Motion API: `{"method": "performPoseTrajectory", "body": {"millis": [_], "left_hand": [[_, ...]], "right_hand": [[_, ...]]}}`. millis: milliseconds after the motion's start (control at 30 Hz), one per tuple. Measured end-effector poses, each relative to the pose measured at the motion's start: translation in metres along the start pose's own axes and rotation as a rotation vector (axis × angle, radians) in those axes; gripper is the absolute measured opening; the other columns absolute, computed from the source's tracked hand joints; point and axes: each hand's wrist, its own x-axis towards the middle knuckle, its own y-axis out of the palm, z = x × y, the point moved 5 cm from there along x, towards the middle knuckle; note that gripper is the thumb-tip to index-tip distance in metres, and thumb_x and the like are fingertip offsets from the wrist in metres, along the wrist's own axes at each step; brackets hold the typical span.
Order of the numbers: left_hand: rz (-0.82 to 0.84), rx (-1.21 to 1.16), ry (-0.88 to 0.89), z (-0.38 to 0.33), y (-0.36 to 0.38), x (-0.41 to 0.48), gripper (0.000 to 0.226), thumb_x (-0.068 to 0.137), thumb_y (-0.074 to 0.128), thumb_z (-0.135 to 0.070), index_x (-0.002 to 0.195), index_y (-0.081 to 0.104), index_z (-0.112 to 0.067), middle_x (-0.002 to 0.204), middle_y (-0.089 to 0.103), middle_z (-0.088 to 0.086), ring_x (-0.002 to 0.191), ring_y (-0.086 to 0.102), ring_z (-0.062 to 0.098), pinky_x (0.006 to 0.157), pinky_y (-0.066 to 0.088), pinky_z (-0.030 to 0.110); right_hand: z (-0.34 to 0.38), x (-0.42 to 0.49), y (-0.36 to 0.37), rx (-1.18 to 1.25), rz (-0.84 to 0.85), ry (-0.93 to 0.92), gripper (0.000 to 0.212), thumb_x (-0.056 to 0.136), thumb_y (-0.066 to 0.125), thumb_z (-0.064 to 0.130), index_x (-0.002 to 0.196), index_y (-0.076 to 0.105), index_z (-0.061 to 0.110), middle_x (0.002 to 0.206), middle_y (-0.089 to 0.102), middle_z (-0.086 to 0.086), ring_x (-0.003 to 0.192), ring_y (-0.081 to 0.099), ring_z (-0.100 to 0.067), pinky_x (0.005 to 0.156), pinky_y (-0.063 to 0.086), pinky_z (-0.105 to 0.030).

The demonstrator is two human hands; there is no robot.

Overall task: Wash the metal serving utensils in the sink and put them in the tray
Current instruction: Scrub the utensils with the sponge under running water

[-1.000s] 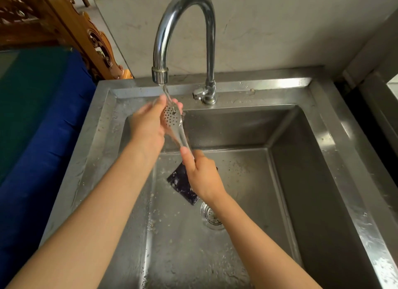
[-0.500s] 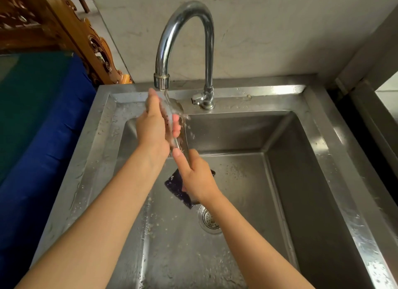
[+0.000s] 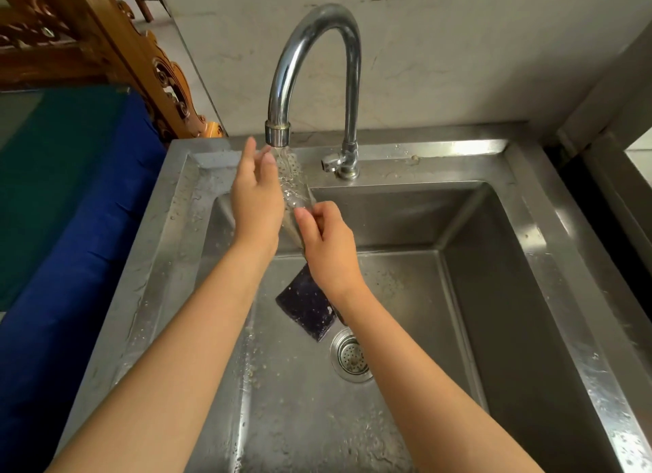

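Two bare forearms reach over a wet steel sink as a serving utensil gets its rinse. Nearest the wearer, a drain strainer sits just short of the right wrist, and a dark scouring pad lies on the basin floor under that wrist. Above it, the right hand pinches the handle of a perforated metal skimmer. The left hand lies with its fingers straight along the left side of the skimmer's head. Just beyond the left fingertips, water falls from the faucet onto the perforations.

The grip looks light for wet metal. A slip would likely drop the skimmer onto the pad or the strainer below the right hand. Water striking the tilted head could also splash over the sink's rim. No tray is in view, so the route to it cannot be judged from here.

Left of the left hand, a blue cloth hangs beside the sink. Beyond it stands carved wooden furniture, and a pale wall rises behind the faucet.
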Motion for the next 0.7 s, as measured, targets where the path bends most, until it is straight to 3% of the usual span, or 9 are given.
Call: {"method": "performPoseTrajectory", "body": {"millis": [67, 133, 300, 433, 600, 700], "left_hand": [[0.072, -0.305, -0.197, 0.005, 0.01, 0.001, 0.04, 0.1, 0.039, -0.013, 0.139, 0.036, -0.012, 0.115, 0.065, 0.006, 0.111, 0.061, 0.016, 0.095, 0.049, 0.032], [0.138, -0.505, -0.277, 0.005, 0.019, -0.004, 0.028, 0.098, 0.038, -0.001, 0.125, 0.043, -0.003, 0.103, 0.065, 0.018, 0.093, 0.069, 0.026, 0.082, 0.057, 0.036], [0.156, -0.446, -0.315, 0.016, 0.019, -0.025, 0.012, 0.09, 0.053, 0.003, 0.101, 0.057, 0.004, 0.091, 0.069, 0.017, 0.075, 0.072, 0.02, 0.068, 0.059, 0.028], [-0.012, -0.528, -0.388, 0.008, 0.01, 0.001, 0.01, 0.091, 0.058, -0.007, 0.086, 0.061, 0.001, 0.077, 0.07, 0.017, 0.062, 0.072, 0.021, 0.055, 0.057, 0.027], [0.125, -0.494, -0.388, 0.007, 0.029, -0.02, 0.014, 0.095, 0.049, -0.013, 0.094, 0.059, -0.002, 0.072, 0.074, 0.009, 0.068, 0.073, 0.019, 0.061, 0.06, 0.031], [-0.011, -0.612, -0.444, 0.005, 0.019, -0.007, 0.017, 0.093, 0.053, -0.019, 0.091, 0.059, -0.004, 0.071, 0.072, 0.011, 0.06, 0.069, 0.017, 0.058, 0.057, 0.027]], "right_hand": [[0.001, -0.004, 0.002, -0.088, -0.001, -0.025, 0.022, 0.094, 0.048, 0.036, 0.087, 0.045, 0.015, 0.064, 0.05, 0.009, 0.058, 0.044, -0.011, 0.057, 0.039, -0.029], [0.001, -0.007, 0.001, -0.161, 0.01, -0.021, 0.024, 0.094, 0.047, 0.038, 0.086, 0.042, 0.016, 0.064, 0.048, 0.007, 0.059, 0.043, -0.016, 0.058, 0.039, -0.033], [0.002, -0.004, -0.007, -0.22, -0.02, 0.01, 0.026, 0.095, 0.044, 0.04, 0.087, 0.039, 0.017, 0.071, 0.053, -0.002, 0.063, 0.046, -0.023, 0.059, 0.038, -0.034], [0.001, -0.013, -0.004, -0.323, 0.009, -0.033, 0.028, 0.094, 0.042, 0.044, 0.085, 0.037, 0.018, 0.069, 0.052, 0.001, 0.061, 0.048, -0.024, 0.055, 0.036, -0.033], [0.007, 0.0, -0.015, -0.298, -0.071, -0.018, 0.025, 0.095, 0.045, 0.04, 0.086, 0.036, 0.018, 0.07, 0.052, 0.0, 0.063, 0.047, -0.026, 0.057, 0.033, -0.032], [0.014, -0.002, -0.014, -0.449, -0.028, -0.171, 0.021, 0.093, 0.049, 0.035, 0.085, 0.044, 0.016, 0.078, 0.054, -0.002, 0.071, 0.046, -0.025, 0.061, 0.029, -0.031]]}}
